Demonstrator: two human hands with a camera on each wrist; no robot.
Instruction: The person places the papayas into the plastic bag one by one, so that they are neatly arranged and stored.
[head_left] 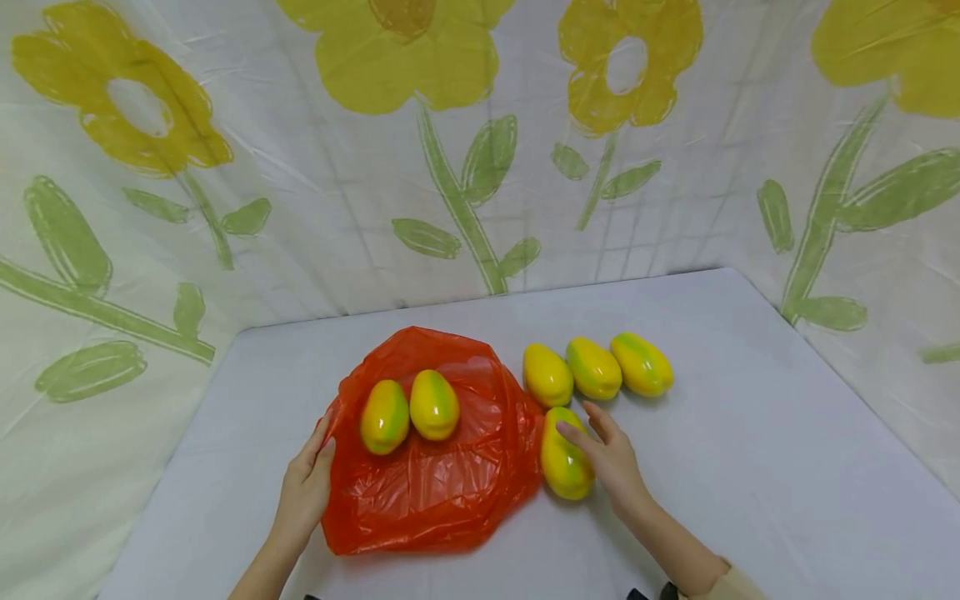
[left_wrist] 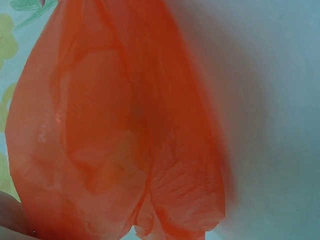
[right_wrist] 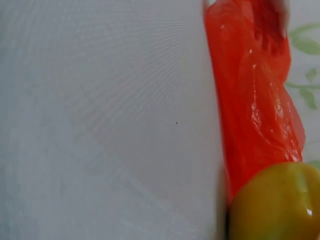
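Mango [head_left: 566,457] under right hand [head_left: 611,454] fingers laid straight, left hand [head_left: 306,483] flat on orange bag [head_left: 435,483]

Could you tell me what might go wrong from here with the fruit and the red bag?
The two fruits lie on top of the flat red bag, so they may roll off if the left hand lifts its edge. The right hand only rests its fingers on the near fruit; the smooth, rounded fruit could slip or roll and knock the row of three behind it.
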